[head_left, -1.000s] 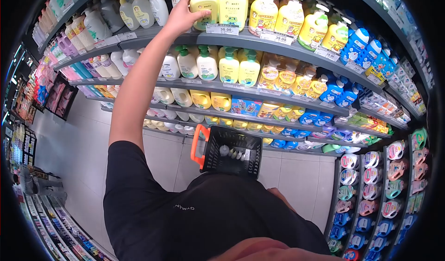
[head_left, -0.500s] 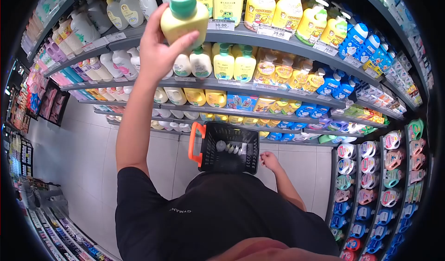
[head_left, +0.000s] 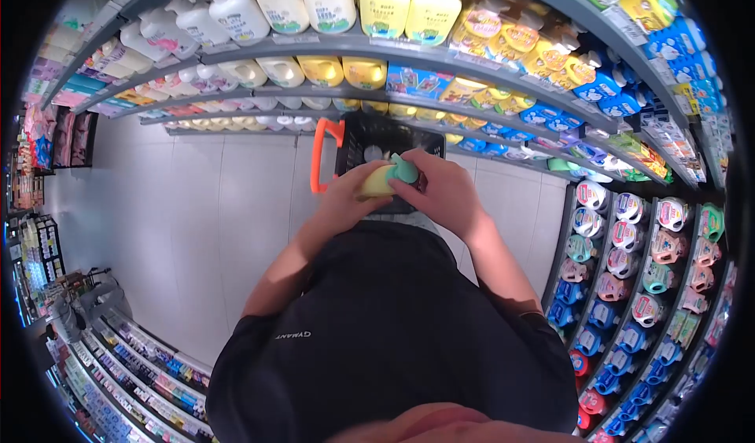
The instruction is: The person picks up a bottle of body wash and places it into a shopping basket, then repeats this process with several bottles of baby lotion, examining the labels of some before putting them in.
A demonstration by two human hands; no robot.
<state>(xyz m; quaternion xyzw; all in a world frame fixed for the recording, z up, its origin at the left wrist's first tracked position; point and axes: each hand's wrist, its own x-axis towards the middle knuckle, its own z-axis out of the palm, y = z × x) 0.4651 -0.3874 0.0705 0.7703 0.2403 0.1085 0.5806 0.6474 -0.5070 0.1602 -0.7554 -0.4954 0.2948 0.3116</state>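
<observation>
shelving (head_left: 425, 56) above the black basket (head_left: 362, 132) bears pump bottles (head_left: 432, 14); tiled floor (head_left: 197, 231) extends left of the basket.

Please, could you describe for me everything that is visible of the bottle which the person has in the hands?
The bottle has a pale yellow body and a green pump, and looks like smooth plastic. It is tipped over, pump end towards the person's right. The left hand wraps the body; the right hand is at the pump. From above, it overlaps the basket; whether they touch, I cannot tell. Fingers hide much of it, and no label can be read.
</observation>
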